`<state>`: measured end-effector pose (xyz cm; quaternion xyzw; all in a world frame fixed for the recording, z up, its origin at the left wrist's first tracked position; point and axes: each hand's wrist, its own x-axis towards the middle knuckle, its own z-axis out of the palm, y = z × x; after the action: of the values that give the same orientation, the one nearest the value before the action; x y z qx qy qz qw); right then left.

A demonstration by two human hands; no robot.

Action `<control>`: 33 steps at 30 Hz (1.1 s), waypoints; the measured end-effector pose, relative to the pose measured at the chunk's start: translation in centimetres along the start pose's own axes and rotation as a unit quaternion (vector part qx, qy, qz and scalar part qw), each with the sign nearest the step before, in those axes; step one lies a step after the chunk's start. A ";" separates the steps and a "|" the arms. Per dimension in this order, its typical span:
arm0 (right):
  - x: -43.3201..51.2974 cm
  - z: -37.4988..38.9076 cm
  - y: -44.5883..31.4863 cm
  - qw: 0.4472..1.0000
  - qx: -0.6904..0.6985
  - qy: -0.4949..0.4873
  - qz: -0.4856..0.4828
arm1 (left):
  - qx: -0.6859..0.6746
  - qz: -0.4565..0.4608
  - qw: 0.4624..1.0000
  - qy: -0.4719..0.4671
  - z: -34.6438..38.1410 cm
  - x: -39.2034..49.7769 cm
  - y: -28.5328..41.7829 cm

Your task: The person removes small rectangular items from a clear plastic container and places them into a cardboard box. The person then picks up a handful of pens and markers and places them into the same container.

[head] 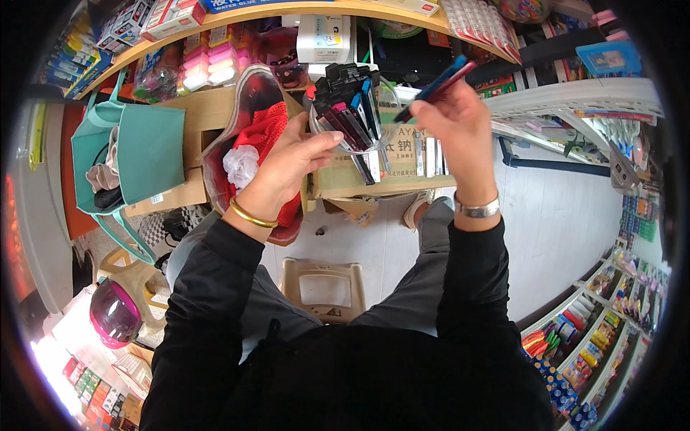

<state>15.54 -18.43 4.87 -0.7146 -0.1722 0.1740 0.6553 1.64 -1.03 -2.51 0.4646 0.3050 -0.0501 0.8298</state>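
Observation:
A clear round plastic container packed with black, dark red and blue pens rests over a cardboard box. My left hand is at the container's left side, its thumb against the rim; the fingers behind are partly hidden. To the right, my right hand is closed on a few pens, blue and dark red, tilted up to the right. Several slim pen packs lie on the box, right of the container.
A bag with red mesh cloth stands beside my left forearm, and a teal tote bag is farther left. A wooden shelf with boxed goods crosses above. White shelving is at right. A beige plastic stool is between my legs.

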 end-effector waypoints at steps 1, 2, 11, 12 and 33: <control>-0.6 0.6 -0.1 0.998 -0.058 -0.027 0.001 | 0.004 -0.004 1.000 0.002 0.2 0.0 -0.1; -1.0 1.2 -0.1 0.992 -0.115 -0.054 0.003 | 0.006 -0.001 1.000 0.001 0.4 0.0 -0.2; -2.6 3.6 1.7 0.885 -0.434 -0.119 -0.122 | -0.019 0.019 1.000 -0.007 1.0 -0.4 0.1; -2.6 3.4 1.4 0.882 -0.437 -0.132 -0.119 | -0.020 0.018 1.000 -0.003 0.9 -0.3 0.0; 1.9 -13.7 13.0 0.825 -0.558 0.011 0.086 | 0.004 0.007 1.000 0.012 0.4 -0.1 0.0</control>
<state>23.91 -30.58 -7.00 -0.9722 -0.1703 0.0958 0.1294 1.73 -1.41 -2.29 0.4704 0.3117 -0.0402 0.8246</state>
